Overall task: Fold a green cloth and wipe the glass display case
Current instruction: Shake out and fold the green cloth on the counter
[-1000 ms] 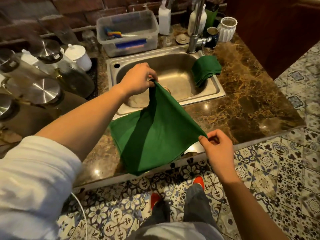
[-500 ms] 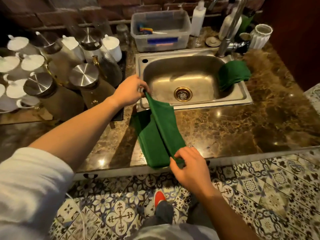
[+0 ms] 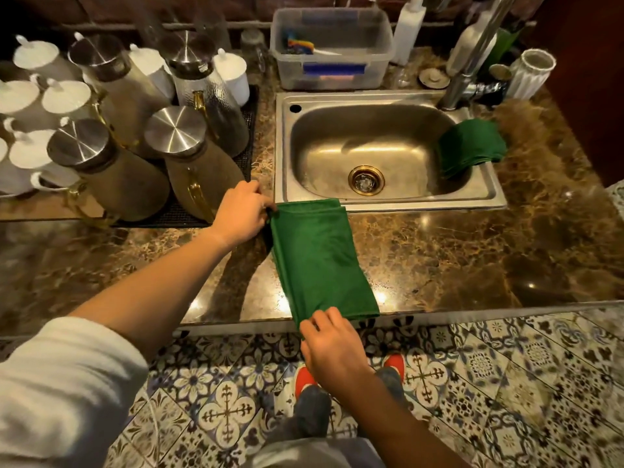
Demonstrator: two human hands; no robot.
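Note:
A green cloth (image 3: 319,261) lies folded into a long strip on the brown marble counter (image 3: 456,251), running from the sink's front rim to the counter's front edge. My left hand (image 3: 241,212) pinches its far left corner beside the sink. My right hand (image 3: 332,346) pinches the near left corner at the counter's edge. No glass display case is in view.
A steel sink (image 3: 378,153) sits behind the cloth, with a stack of folded green cloths (image 3: 471,145) on its right rim. Metal-lidded jugs (image 3: 175,157) and white lidded cups (image 3: 30,96) crowd the left. A plastic tub (image 3: 332,49), bottles and a tap stand at the back.
The cloth, held up and spread a second ago, has been folded over and laid flat on the counter as a strip. Both hands came down with it, still holding its corners.

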